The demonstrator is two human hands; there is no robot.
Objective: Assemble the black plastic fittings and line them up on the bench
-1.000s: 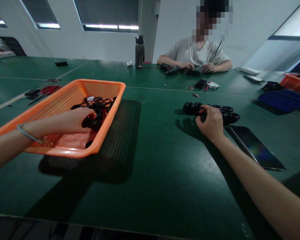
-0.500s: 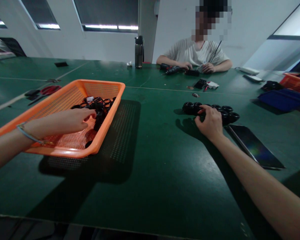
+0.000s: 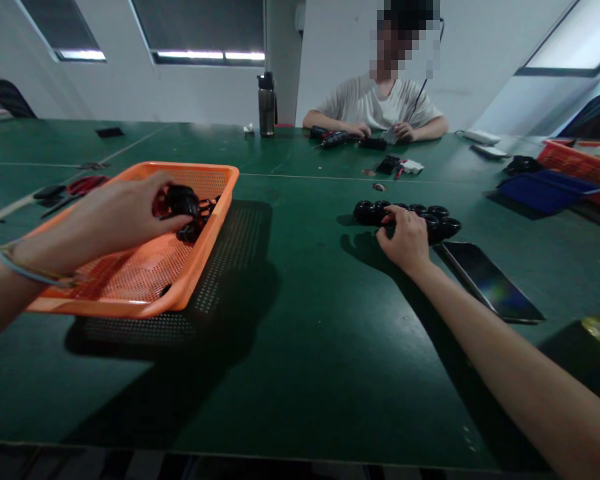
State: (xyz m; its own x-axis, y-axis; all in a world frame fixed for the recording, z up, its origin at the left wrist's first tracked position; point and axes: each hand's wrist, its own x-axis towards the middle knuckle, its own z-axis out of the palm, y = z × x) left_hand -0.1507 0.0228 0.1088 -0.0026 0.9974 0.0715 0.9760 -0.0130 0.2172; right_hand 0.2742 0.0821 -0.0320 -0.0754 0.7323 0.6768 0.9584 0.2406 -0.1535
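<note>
My left hand, with cords round its wrist, grips a black rounded part between thumb and fingers. It hovers over the orange perforated basket, where more black parts lie at the far right end. Some of these look like rings. My right hand is at a cluster of black round parts on the green table, thumb and fingers curled round one at the near left side. The fingers hide part of that piece. Several of the cluster's parts show hollow tops.
A phone lies beside my right forearm. Blue and orange-red baskets stand at the right. Across the table sits a person, near a power drill. A bottle stands at the back; red-handled tools lie left.
My left hand has risen from inside the basket with a black rounded part in its grip. My right hand stays at the cluster. The whole view has shifted slightly.
</note>
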